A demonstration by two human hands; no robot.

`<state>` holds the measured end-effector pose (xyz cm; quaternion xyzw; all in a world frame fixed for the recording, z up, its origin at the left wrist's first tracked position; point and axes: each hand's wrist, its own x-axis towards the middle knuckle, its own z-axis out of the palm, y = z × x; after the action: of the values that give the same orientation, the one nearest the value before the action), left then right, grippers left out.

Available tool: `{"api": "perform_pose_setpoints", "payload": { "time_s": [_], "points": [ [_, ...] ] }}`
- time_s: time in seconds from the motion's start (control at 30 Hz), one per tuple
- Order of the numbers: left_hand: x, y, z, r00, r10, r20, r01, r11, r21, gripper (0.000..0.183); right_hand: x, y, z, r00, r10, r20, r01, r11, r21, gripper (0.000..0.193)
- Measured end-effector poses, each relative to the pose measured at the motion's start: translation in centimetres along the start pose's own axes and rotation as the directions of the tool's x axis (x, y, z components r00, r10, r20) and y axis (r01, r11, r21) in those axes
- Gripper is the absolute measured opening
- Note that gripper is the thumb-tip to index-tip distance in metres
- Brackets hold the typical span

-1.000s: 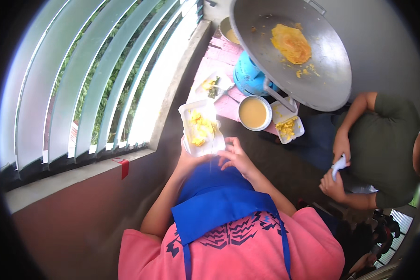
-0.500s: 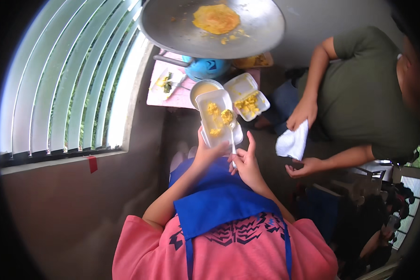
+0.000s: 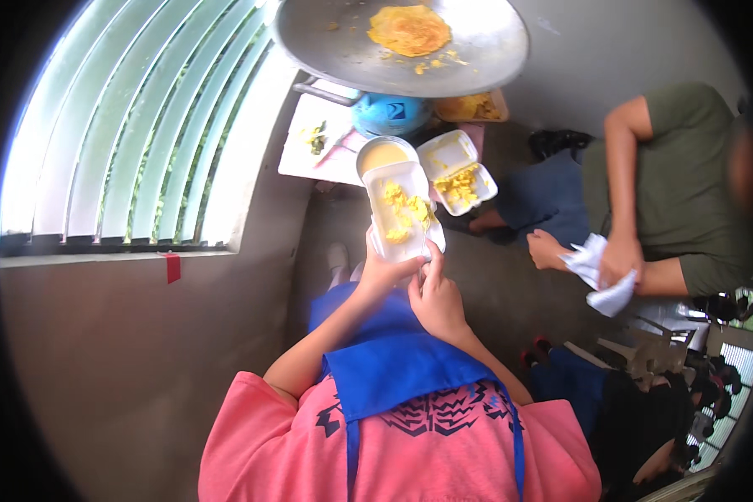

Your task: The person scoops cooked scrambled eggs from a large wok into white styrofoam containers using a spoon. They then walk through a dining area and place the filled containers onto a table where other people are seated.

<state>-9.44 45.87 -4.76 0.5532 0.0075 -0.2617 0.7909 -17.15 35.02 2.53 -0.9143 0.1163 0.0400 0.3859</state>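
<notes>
Since the earlier frame, the co-worker's white cloth (image 3: 594,272) has moved: it hung from one hand then, and is now bunched over the other forearm, well to the right of the pot (image 3: 385,156). The right hand's (image 3: 435,303) index finger stood away from the foam tray (image 3: 408,177) and now meets its near end.

The tray is on the person's side of the pot, its far end covering part of the pot's rim in this view; whether they touch, I cannot tell. Crumbly yellow food (image 3: 403,213) lies in it. The left hand (image 3: 387,272), nearer the person than the pot, grips the tray, fingers up its left side and thumb across the near end. The right fingers are bent; whether they pinch anything is too hidden to tell.

The pot holds a tan liquid and sits at the near edge of the bench (image 3: 336,167). Just right of the pot is an open foam box (image 3: 446,155) with more yellow food (image 3: 458,184). Beyond the pot are a blue rounded tank (image 3: 389,115) and, farther, a wide metal wok (image 3: 477,63) bearing a flat golden round (image 3: 410,32) and scattered bits. An orange tray (image 3: 499,105) shows beyond and to the right of the pot.
</notes>
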Motion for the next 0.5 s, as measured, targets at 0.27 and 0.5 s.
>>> {"api": "perform_pose_setpoints", "payload": {
  "time_s": [0.27,0.5],
  "points": [
    [-0.8,6.5,-7.8,0.985,-0.153,-0.081,0.143,0.983,-0.118,0.068,4.9,-3.8,5.3,0.986,-0.125,-0.114,0.155,0.937,0.312,0.045],
    [2.5,8.3,-9.7,0.954,-0.287,0.088,0.275,0.952,0.132,0.073,4.3,-2.4,2.2,0.949,0.24,-0.204,0.072,0.466,0.882,0.037]
  ]
}}
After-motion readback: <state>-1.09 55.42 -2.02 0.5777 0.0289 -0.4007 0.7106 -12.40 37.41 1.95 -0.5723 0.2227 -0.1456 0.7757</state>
